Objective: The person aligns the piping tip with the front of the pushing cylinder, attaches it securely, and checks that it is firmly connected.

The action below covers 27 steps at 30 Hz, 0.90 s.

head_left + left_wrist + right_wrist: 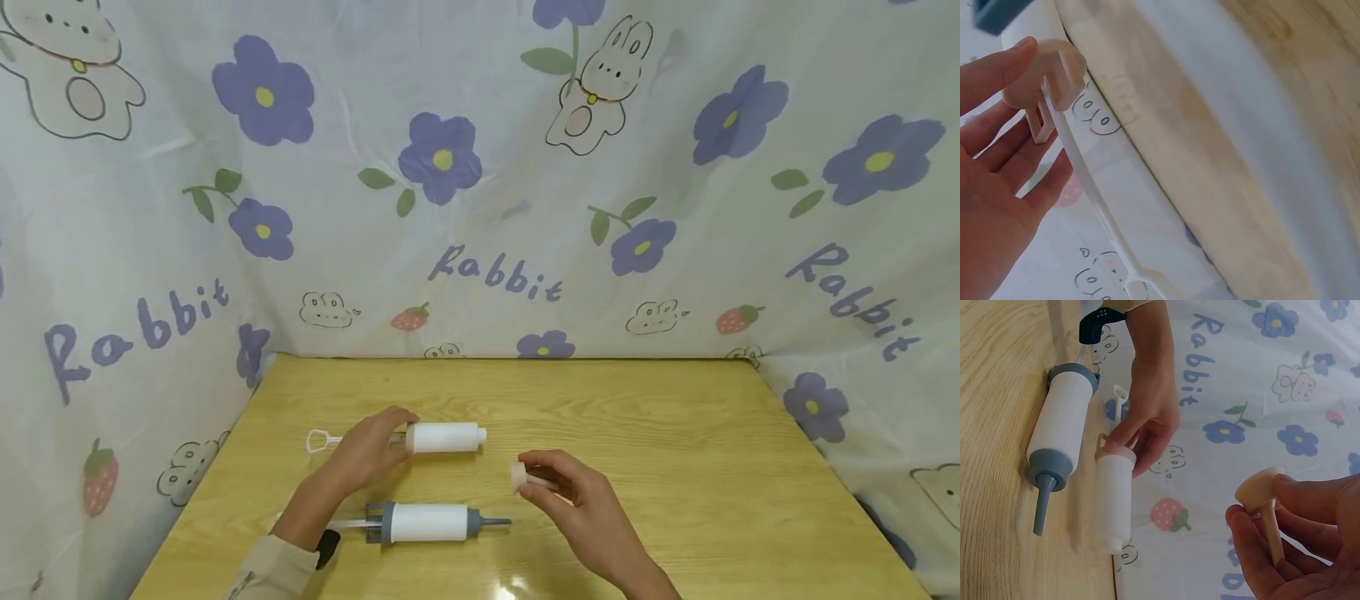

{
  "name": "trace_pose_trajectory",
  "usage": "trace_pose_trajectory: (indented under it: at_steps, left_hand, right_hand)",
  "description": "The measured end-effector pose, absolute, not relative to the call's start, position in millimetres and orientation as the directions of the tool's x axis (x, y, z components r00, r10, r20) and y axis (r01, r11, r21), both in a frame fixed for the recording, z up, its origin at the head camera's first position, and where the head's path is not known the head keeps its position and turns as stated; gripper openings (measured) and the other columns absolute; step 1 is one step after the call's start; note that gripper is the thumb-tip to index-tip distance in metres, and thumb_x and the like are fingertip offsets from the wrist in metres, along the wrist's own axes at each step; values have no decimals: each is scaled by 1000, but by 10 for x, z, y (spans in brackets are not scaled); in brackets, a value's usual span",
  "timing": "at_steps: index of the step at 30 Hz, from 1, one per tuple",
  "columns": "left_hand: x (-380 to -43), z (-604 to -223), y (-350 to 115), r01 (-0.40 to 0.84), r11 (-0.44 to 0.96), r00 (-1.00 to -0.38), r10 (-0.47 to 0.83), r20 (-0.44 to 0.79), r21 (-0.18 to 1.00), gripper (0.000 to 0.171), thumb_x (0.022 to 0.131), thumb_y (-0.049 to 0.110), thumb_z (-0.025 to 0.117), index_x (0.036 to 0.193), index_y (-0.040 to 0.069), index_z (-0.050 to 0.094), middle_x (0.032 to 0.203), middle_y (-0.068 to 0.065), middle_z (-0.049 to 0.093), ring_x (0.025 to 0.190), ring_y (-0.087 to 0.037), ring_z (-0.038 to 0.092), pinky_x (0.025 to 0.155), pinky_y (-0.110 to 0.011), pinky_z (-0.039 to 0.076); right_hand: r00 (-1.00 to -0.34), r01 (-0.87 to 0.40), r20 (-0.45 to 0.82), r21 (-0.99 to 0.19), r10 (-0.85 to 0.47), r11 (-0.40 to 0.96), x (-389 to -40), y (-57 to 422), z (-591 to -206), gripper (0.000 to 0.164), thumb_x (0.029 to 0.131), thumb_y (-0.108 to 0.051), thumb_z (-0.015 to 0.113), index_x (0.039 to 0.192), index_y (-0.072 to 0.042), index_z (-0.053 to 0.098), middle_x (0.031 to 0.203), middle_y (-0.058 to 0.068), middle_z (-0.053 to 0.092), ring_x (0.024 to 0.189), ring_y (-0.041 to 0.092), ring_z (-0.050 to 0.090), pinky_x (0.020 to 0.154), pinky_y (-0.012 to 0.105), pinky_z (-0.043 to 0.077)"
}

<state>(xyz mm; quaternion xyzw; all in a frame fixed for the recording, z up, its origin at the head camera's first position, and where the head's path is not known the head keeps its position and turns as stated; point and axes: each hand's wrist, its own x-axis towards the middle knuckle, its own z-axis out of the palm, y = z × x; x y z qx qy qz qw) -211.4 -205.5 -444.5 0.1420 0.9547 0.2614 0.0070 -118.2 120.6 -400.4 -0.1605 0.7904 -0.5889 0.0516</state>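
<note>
My left hand (366, 451) grips the beige collar (1054, 65) of a white hand pump (445, 437), which lies sideways with its blunt end to the right. The pump's thin white rod and loop handle (318, 441) stick out to the left, past the hand. Between thumb and fingers, my right hand (588, 504) pinches a beige nozzle (1259, 487) with a wide round cap and narrow stem. In the head view the nozzle's cap faces left, a short gap from the white pump's blunt end.
Nearer to me lies a second pump (429, 522) with grey ends, its grey tip pointing right and its rod running under my left forearm. A patterned cloth (495, 217) hangs around the back and sides of the wooden table (675, 433).
</note>
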Motion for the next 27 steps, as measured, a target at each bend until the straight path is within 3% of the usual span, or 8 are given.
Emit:
trace_pose_trajectory:
  at_steps: [27]
  left_hand:
    - [-1825,-4176,-1943,390,759,-921,314,232,522,50,89,8,80,135,8,63,136,-9,63,116,-30,67,91,-46,58]
  right_hand:
    - [-952,-199,121,-942,-282,269,-1195,1268,-4012,39,98,-31,71,132,-15,67,132,6,70,119,19,69,95,18,56]
